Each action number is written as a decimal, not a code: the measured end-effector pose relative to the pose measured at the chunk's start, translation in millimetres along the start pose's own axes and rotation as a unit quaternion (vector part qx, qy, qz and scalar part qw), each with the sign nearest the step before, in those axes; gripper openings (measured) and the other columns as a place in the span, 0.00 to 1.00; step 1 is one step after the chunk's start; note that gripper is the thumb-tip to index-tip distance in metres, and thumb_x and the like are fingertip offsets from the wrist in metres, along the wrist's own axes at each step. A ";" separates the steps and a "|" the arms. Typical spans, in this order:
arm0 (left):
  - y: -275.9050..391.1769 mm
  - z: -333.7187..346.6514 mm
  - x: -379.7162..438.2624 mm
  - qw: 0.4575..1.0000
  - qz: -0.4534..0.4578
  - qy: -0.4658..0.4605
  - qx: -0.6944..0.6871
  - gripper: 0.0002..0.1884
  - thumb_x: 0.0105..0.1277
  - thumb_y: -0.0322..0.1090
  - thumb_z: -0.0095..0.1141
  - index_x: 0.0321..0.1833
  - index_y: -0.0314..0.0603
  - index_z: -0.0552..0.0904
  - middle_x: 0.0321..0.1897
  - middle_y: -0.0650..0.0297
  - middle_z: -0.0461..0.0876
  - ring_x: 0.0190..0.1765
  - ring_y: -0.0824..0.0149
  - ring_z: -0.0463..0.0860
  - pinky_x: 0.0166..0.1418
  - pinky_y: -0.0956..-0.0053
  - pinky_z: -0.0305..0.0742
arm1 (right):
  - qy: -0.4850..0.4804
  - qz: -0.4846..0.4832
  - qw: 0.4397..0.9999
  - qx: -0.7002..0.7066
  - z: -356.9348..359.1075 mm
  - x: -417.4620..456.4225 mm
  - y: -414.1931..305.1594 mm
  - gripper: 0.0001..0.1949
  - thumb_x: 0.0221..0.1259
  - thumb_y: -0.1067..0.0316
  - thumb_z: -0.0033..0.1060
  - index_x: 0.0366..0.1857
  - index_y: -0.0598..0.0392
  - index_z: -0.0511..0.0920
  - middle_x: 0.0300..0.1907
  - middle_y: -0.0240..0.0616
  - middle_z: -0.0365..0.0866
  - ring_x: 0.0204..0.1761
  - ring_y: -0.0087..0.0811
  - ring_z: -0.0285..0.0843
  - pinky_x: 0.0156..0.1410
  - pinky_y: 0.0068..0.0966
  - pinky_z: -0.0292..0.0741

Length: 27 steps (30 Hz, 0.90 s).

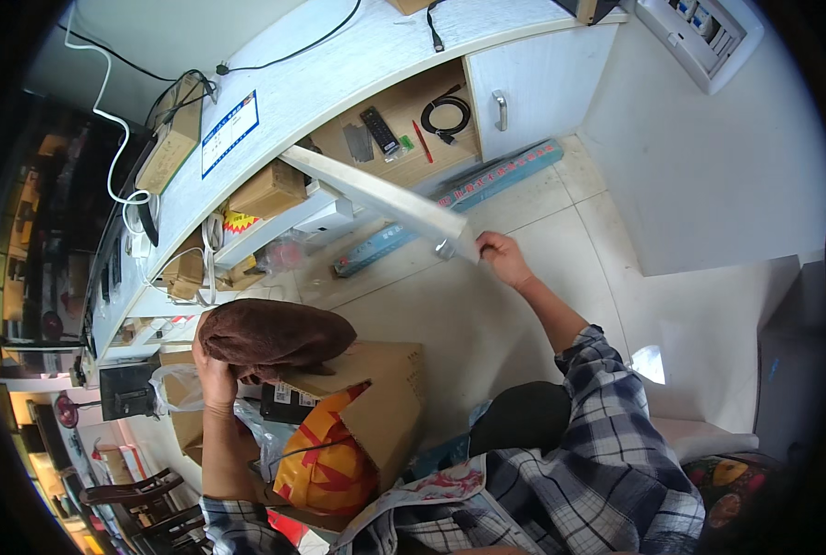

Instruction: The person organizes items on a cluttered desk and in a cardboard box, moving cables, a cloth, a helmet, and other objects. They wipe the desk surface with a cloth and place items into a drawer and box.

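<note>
My left hand (215,368) grips a bunched dark brown cloth (274,336) above an open cardboard box (395,395). In the box lie an orange and red bag (326,461), a black item with labels and clear plastic. My right hand (504,260) holds the outer edge of a swung-out white cabinet door (385,198), near its metal handle (445,248). Behind that door, the cabinet shelf (392,104) bears a remote control (380,130) in plastic, a coiled black cable (445,114), a red pen (422,142) and a small green item.
A long blue carton (496,180) lies on the tiled floor (544,222) along the cabinet base. Above runs a white countertop (315,73) with cables and a cardboard box (170,146). Small cartons (269,191) fill the left shelves. A wooden chair (135,489) stands lower left.
</note>
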State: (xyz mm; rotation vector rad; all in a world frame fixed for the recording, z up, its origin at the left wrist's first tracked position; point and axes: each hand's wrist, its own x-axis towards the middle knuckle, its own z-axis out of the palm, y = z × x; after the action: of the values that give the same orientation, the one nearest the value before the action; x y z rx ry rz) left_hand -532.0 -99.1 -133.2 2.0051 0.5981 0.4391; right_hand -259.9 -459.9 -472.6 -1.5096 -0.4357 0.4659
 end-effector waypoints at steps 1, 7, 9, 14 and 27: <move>4.8 3.5 4.7 1.000 0.010 -0.012 0.012 0.28 0.63 0.41 0.63 0.63 0.34 0.76 0.51 0.62 0.82 0.52 0.68 0.80 0.60 0.72 0.75 | -0.055 -0.015 0.998 -0.016 8.8 -7.1 1.4 0.10 0.58 0.78 0.53 0.41 0.55 0.81 0.34 0.33 0.83 0.41 0.26 0.80 0.51 0.25 0.76; 63.3 39.2 0.6 0.980 0.046 -0.139 0.137 0.49 0.50 0.30 0.74 0.78 0.44 0.62 0.52 0.60 0.80 0.53 0.64 0.82 0.62 0.70 0.75 | 0.002 -0.018 0.972 -0.236 45.1 22.3 -26.6 0.14 0.61 0.64 0.60 0.50 0.52 0.81 0.33 0.45 0.86 0.38 0.43 0.84 0.46 0.37 0.80; 62.9 48.5 3.6 0.943 0.143 -0.237 0.184 0.48 0.48 0.35 0.75 0.75 0.41 0.66 0.53 0.54 0.82 0.55 0.56 0.85 0.61 0.66 0.78 | 0.081 -0.008 0.962 -0.259 27.1 72.6 -22.4 0.18 0.62 0.59 0.64 0.53 0.53 0.80 0.33 0.45 0.86 0.34 0.42 0.83 0.42 0.38 0.79; 97.4 99.0 24.8 0.817 0.276 -0.372 0.344 0.47 0.43 0.36 0.72 0.74 0.53 0.70 0.41 0.57 0.80 0.44 0.48 0.83 0.48 0.59 0.81 | 0.124 0.026 0.963 -0.236 -27.5 147.3 27.0 0.16 0.65 0.58 0.64 0.51 0.56 0.79 0.31 0.39 0.85 0.30 0.34 0.82 0.38 0.34 0.77; 71.5 96.2 15.6 0.869 0.245 -0.339 0.265 0.46 0.43 0.34 0.75 0.72 0.55 0.72 0.41 0.56 0.81 0.41 0.48 0.83 0.44 0.60 0.80 | 0.072 0.042 0.972 0.220 27.6 11.2 -72.2 0.13 0.67 0.80 0.58 0.53 0.52 0.75 0.41 0.33 0.79 0.39 0.25 0.80 0.42 0.23 0.76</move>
State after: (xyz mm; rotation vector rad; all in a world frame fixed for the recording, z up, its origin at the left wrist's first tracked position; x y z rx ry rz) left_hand -451.6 -187.6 -114.8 2.6372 -0.2830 -0.1898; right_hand -263.9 -431.2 -400.0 -1.1244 -0.1394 0.4796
